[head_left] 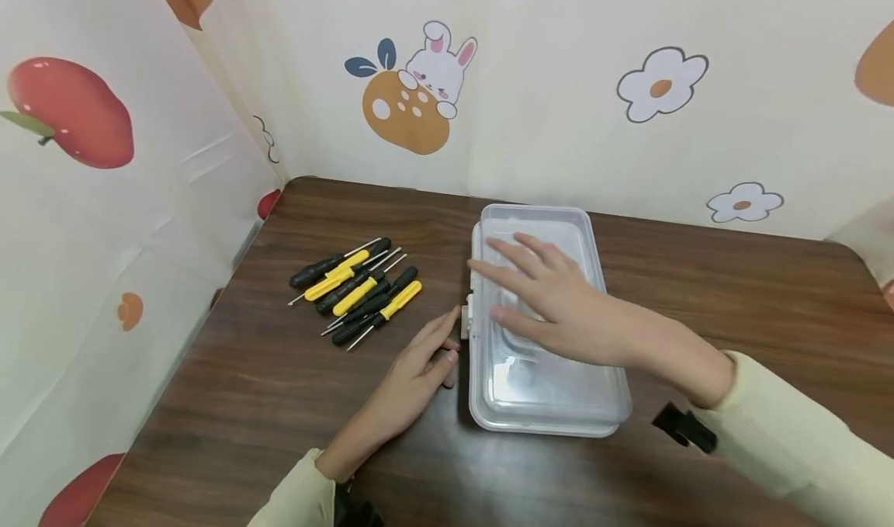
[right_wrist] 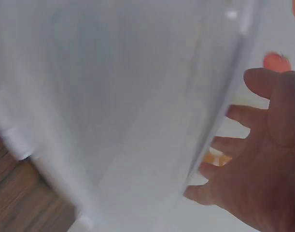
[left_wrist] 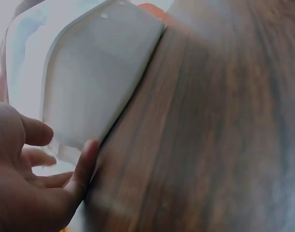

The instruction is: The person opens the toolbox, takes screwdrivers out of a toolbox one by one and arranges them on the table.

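A clear plastic case (head_left: pixel 552 399) lies flat on the table with its lid down, a small white latch (head_left: pixel 466 321) on its left side. My left hand (head_left: pixel 415 376) is beside that side, fingertips right at the latch; in the left wrist view the left hand (left_wrist: pixel 36 183) has loosely bent fingers along the wall of the case (left_wrist: pixel 99 82). Over the lid, my right hand (head_left: pixel 559 302) reaches across with fingers spread. The right wrist view shows the right hand (right_wrist: pixel 253 159) at the edge of the case (right_wrist: pixel 113 121), holding nothing.
Left of the case lies a loose pile of screwdrivers (head_left: pixel 356 296) with black and yellow handles, on the dark wood-grain table (head_left: pixel 258 403). A printed cloth (head_left: pixel 545 123) hangs behind the table's back edge and along its left side.
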`<state>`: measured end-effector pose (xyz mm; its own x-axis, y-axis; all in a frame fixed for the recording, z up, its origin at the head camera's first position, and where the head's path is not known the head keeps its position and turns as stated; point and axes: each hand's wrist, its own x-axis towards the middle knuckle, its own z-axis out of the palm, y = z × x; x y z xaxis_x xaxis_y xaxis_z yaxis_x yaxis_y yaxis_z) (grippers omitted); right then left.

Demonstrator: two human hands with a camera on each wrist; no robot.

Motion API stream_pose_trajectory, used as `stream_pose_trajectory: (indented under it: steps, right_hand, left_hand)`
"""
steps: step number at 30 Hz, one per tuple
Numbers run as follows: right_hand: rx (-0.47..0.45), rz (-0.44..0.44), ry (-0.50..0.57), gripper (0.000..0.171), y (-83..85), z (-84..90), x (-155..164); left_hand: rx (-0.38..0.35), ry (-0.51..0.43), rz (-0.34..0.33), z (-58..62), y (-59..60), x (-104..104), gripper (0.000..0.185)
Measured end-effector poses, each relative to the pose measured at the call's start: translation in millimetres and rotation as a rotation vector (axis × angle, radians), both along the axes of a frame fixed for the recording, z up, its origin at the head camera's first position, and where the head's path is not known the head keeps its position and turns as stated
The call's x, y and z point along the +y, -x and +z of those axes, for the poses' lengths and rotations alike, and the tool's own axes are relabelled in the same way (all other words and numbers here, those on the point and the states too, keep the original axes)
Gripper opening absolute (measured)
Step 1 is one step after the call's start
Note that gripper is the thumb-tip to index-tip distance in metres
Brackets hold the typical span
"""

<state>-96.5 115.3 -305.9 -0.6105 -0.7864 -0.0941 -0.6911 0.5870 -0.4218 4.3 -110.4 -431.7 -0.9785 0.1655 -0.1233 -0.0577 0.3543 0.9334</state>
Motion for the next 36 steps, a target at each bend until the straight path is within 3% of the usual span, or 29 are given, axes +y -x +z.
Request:
stream_pose_trajectory:
  steps: [3,6,11,17,23,28,34,36]
  right_hand:
    - [-0.003,-0.08,0.062,0.07,-6.1,-4.1,25.4]
    - [-0.04,-0.184,0.165,0.079,-14.6,-14.1,48.2]
    - [-0.218,-0.334,0.382,0.091,-23.8,-37.3,68.7]
    - [-0.453,-0.465,0.551,0.087,-37.5,-58.6,54.1]
    - [-0.46,-0.496,0.593,0.084,-45.6,-61.0,28.3]
    - [-0.427,-0.505,0.61,0.084,-47.9,-60.2,14.3]
    - [-0.454,-0.519,0.633,0.083,-49.6,-60.7,4.2]
    - [-0.475,-0.518,0.642,0.083,-50.4,-61.6,0.8]
  left_hand:
    - [-0.007,0.042,0.017,-1.1,2.2,-0.2,0.069]
    - [0.031,0.131,0.009,0.1,9.0,-0.8,0.078]
    - [0.165,0.358,-0.019,5.2,28.8,-2.9,0.083]
    - [0.197,0.502,0.052,11.7,43.1,-19.2,0.071]
    - [0.261,0.549,0.078,22.0,35.3,-58.8,0.068]
    - [0.351,0.448,0.043,37.7,24.9,-92.6,0.061]
    - [0.413,0.096,0.038,46.6,26.1,-95.6,0.061]
    - [0.425,0.021,0.027,47.1,28.3,-92.6,0.061]
